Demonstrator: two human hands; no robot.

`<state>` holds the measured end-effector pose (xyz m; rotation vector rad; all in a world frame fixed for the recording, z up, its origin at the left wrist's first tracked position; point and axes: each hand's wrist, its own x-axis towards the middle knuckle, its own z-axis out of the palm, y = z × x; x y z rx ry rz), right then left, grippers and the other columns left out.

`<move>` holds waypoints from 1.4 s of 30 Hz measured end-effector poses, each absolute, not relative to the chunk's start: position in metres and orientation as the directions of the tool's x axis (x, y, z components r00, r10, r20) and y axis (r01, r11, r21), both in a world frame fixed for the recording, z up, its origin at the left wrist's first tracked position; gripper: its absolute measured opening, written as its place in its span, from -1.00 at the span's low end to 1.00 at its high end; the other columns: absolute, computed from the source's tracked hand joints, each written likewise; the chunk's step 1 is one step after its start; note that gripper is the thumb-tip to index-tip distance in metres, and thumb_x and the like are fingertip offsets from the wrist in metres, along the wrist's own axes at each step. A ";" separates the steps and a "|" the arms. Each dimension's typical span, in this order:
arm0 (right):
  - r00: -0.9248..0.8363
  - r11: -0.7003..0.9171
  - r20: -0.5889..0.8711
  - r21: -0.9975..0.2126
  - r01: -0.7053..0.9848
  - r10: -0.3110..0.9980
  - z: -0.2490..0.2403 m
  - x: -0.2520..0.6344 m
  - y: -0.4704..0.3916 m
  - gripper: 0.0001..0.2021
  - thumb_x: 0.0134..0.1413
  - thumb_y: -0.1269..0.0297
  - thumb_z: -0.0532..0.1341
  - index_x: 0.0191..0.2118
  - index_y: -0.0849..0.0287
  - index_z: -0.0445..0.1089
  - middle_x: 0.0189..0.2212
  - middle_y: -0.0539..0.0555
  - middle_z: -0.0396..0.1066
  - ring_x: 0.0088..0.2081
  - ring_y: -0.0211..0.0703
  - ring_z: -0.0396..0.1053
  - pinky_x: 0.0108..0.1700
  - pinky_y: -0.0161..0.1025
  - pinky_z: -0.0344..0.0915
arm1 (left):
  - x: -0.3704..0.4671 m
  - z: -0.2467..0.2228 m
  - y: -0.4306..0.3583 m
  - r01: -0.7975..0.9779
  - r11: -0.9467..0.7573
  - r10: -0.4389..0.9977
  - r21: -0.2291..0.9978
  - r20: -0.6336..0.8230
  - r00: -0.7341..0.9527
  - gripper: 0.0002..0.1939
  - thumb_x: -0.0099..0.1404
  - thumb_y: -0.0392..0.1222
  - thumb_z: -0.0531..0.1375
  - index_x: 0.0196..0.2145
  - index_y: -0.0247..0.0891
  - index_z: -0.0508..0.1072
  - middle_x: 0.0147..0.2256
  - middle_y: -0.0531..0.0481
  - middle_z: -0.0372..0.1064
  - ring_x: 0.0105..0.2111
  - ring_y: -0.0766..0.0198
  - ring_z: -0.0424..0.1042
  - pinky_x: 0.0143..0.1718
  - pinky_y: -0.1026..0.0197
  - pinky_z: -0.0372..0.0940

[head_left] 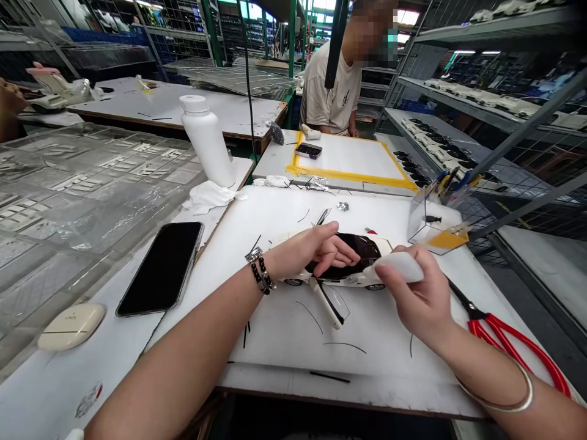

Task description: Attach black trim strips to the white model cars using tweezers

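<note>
A white model car with a dark roof lies across the white worktop in front of me. Its near door is swung out toward me, and another door sticks out on the far side. My left hand is over the car's roof, fingers loosely stretched and thumb apart, with nothing seen in it. At the car's right end, my right hand pinches a smooth, white, rounded object between thumb and fingers; its exact kind does not show. The fingers of both hands cover parts of the car.
Red-handled scissors lie at right, below a clear tool box. Black strips are scattered about. Left are a phone, a cream case, a white bottle and parts trays. A person stands beyond.
</note>
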<state>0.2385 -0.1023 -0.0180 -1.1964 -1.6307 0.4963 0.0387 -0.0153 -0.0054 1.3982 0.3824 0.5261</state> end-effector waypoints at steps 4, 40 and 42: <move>-0.036 0.428 0.483 -0.737 0.523 0.875 -0.026 0.239 -0.100 -0.77 0.14 0.22 0.22 -0.40 0.12 0.14 -0.51 -0.05 0.21 -0.53 -0.27 0.13 -0.50 -0.26 0.07 | 0.039 -0.003 -0.016 -0.123 0.083 0.557 0.989 0.057 0.829 -0.26 0.25 0.32 -0.06 -0.81 -0.34 0.26 -0.14 -0.22 0.45 -0.12 0.09 0.42 0.00 0.16 0.31; -0.144 0.530 0.607 -0.524 0.667 0.781 -0.023 0.234 -0.103 -0.83 0.12 0.30 0.21 -0.39 0.14 0.18 -0.52 -0.04 0.22 -0.54 -0.29 0.17 -0.54 -0.31 0.08 | 0.039 -0.002 -0.016 -0.099 0.000 0.567 0.995 0.082 0.819 -0.25 0.22 0.37 -0.05 -0.81 -0.32 0.23 -0.16 -0.20 0.45 -0.19 0.18 0.45 -0.02 0.21 0.33; -0.144 0.529 0.602 -0.532 0.662 0.786 -0.024 0.235 -0.104 -0.83 0.11 0.30 0.22 -0.39 0.14 0.17 -0.51 -0.04 0.21 -0.53 -0.28 0.17 -0.54 -0.30 0.08 | 0.038 -0.001 -0.017 -0.094 0.001 0.572 0.996 0.077 0.817 -0.25 0.21 0.38 -0.04 -0.81 -0.32 0.23 -0.17 -0.21 0.45 -0.18 0.17 0.45 -0.03 0.22 0.33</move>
